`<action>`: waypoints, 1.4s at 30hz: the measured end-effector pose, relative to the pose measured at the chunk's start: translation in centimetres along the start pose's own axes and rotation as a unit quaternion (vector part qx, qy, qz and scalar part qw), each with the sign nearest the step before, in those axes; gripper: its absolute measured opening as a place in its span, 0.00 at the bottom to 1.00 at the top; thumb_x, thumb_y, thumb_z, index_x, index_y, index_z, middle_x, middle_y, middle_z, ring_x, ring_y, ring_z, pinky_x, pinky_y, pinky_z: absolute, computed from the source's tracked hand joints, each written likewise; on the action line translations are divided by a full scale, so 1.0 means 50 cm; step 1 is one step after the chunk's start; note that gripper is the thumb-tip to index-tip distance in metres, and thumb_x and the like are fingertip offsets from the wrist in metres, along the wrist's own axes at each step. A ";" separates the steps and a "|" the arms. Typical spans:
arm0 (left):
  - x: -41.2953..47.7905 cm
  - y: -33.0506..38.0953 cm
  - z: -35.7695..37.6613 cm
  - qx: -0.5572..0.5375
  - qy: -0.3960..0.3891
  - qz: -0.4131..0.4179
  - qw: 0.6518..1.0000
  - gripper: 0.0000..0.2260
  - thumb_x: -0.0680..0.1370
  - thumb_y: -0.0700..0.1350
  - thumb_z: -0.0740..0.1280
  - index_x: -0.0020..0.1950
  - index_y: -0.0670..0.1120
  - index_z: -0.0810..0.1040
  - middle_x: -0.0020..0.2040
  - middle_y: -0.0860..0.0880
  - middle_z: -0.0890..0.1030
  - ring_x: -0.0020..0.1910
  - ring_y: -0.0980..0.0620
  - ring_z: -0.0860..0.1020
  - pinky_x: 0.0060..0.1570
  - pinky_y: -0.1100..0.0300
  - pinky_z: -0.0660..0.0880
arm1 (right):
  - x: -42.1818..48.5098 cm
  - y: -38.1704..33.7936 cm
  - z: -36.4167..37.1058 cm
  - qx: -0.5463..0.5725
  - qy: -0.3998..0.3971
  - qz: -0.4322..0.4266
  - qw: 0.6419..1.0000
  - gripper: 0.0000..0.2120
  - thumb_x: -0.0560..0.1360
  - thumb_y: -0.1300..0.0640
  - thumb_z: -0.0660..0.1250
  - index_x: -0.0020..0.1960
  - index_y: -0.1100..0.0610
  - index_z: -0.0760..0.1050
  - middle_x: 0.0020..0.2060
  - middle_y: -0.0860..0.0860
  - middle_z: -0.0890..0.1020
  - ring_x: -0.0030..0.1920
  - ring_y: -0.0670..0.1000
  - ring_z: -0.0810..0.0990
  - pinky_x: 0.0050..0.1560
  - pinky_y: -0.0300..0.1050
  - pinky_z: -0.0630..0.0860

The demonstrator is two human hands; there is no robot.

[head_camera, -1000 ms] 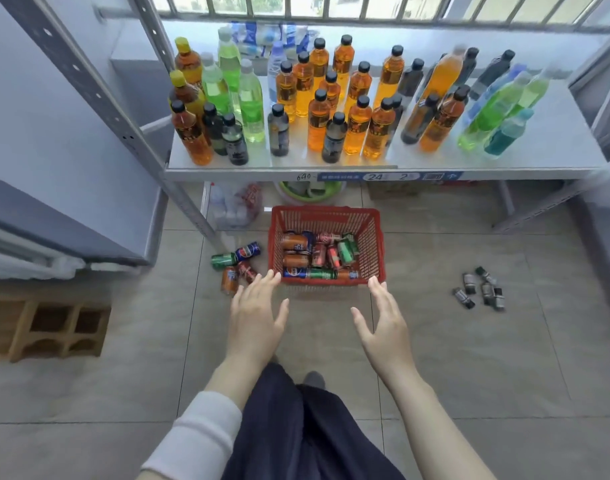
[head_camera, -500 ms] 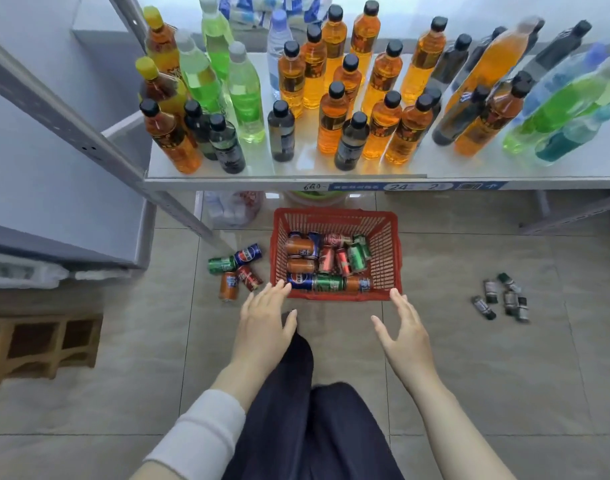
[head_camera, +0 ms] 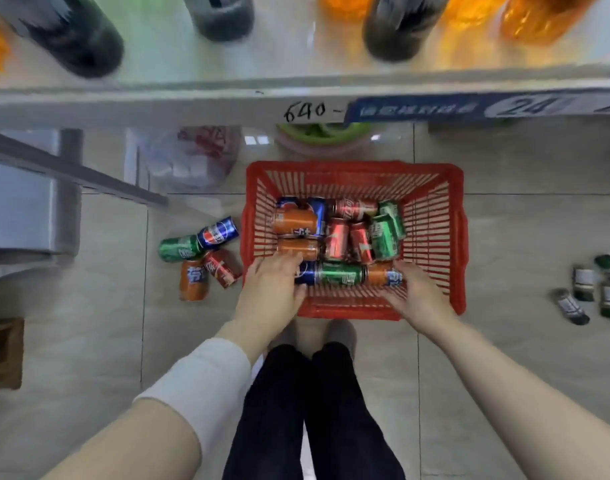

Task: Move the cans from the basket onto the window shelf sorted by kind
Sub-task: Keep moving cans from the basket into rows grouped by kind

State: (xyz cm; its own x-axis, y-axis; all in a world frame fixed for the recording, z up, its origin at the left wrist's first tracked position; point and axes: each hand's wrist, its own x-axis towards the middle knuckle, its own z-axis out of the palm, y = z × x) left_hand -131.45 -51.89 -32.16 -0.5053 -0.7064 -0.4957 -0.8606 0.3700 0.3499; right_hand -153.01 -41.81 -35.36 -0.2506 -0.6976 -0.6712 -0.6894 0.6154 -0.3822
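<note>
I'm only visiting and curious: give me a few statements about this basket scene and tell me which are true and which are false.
1. The red basket stands on the floor. True.
2. The basket is empty. False: cans lie in it, orange, red, green and blue.
3. Four loose cans lie on the floor left of the basket. True.
4. Both hands are up at the shelf. False: the left hand and right hand reach into the basket's near end, at the cans.
5. Cans stand on the shelf. False: the visible part of the shelf shows only bottles.
</note>
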 end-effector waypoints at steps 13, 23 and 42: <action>0.409 -0.203 0.310 0.132 -0.022 -0.009 0.991 0.40 0.73 0.47 0.71 0.77 0.47 0.48 0.77 0.41 0.50 0.75 0.41 0.48 0.73 0.47 0.49 | 0.401 0.316 0.196 -0.216 -0.136 0.031 0.966 0.32 0.69 0.49 0.72 0.68 0.61 0.66 0.62 0.61 0.72 0.60 0.59 0.72 0.60 0.44 0.67; 0.458 -0.232 0.335 0.122 0.008 -0.019 0.992 0.37 0.69 0.45 0.74 0.73 0.49 0.58 0.66 0.40 0.69 0.66 0.40 0.66 0.66 0.45 0.63 | 0.448 0.337 0.238 -0.335 -0.137 0.002 0.932 0.34 0.69 0.55 0.73 0.70 0.56 0.62 0.62 0.57 0.71 0.61 0.55 0.72 0.62 0.47 0.71; 0.151 -0.109 0.143 -0.275 -0.118 -0.186 0.936 0.32 0.67 0.48 0.76 0.66 0.43 0.66 0.54 0.48 0.77 0.48 0.51 0.75 0.46 0.61 0.68 | 0.169 0.162 0.023 -0.031 -0.026 0.118 0.992 0.37 0.63 0.53 0.77 0.67 0.61 0.66 0.60 0.59 0.76 0.60 0.59 0.74 0.54 0.44 0.70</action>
State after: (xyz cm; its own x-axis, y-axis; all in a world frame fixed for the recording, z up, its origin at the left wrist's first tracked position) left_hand -131.05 -54.91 -43.48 -0.2325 -0.5474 -0.8039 -0.8499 -0.2875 0.4415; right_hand -159.94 -42.33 -44.85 -0.3760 -0.5158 -0.7698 -0.6562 0.7348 -0.1718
